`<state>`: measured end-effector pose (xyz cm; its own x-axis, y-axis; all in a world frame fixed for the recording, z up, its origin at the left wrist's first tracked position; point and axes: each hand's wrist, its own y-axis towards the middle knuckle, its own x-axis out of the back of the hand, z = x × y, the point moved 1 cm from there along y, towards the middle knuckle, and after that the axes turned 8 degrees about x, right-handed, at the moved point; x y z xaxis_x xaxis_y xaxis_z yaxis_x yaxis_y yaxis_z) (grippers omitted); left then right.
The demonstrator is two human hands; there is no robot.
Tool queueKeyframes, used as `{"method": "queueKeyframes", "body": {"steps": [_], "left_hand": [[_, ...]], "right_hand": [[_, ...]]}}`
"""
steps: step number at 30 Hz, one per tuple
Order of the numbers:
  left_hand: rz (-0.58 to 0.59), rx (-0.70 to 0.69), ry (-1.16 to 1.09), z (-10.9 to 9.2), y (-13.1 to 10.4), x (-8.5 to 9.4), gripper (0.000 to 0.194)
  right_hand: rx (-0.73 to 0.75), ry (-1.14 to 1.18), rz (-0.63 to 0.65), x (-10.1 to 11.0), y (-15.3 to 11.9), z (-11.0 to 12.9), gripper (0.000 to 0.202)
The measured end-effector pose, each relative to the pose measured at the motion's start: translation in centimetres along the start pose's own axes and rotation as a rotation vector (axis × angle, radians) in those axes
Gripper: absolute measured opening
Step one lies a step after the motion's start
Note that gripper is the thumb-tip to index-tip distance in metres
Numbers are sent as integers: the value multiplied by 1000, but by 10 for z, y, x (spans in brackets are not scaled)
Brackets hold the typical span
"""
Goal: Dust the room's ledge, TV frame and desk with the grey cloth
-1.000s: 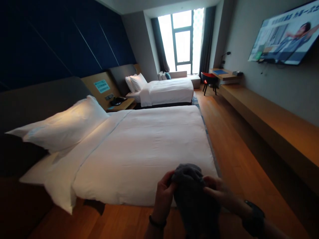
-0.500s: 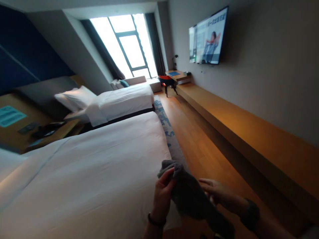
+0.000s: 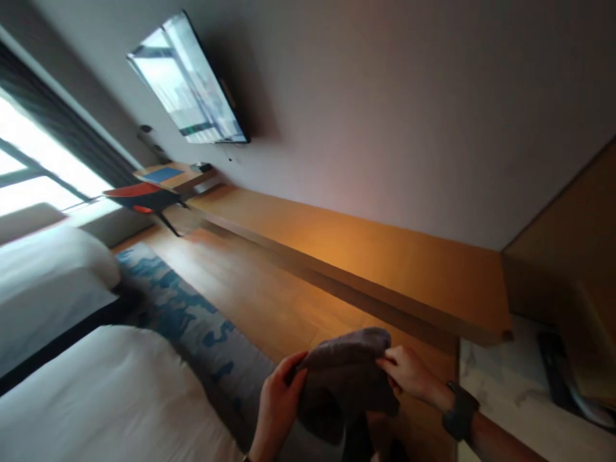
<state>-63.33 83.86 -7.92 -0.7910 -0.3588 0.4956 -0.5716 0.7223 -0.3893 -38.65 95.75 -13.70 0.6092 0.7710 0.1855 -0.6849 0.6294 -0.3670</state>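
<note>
The head view has swung from the beds to the wall side, yet the grey cloth (image 3: 346, 378) stays at six o'clock, so the handling carries on mid-turn. The left hand (image 3: 276, 410) and right hand (image 3: 409, 375) both pinch its soft, bunched top edge. A smooth wooden ledge (image 3: 366, 263) runs from ten to three o'clock, under a flat TV (image 3: 187, 83).

The grey cloth (image 3: 346, 372) looks soft, matt terry. Beyond it the long shelf (image 3: 346, 256) and floor (image 3: 250, 295) are smooth satin wood (warmly lit); left of it, plain white bed linen (image 3: 96, 398).
</note>
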Motion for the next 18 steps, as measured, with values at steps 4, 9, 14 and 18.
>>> {"method": "queueKeyframes", "body": {"steps": [4,9,14,18], "left_hand": [[84,-303,177,-53,85,-54,23],[164,-736,198,-169,158,-127,23],[201,-869,212,-209,219,-221,26],[387,-685,348,-160,264,-309,31]], "right_hand": [[-58,-127,-240,65,18,-5,43],[-63,-283,-647,159,24,23,49],[-163,-301,-921,215,27,-28,55],[-273,-144,-853,206,34,-125,66]]}}
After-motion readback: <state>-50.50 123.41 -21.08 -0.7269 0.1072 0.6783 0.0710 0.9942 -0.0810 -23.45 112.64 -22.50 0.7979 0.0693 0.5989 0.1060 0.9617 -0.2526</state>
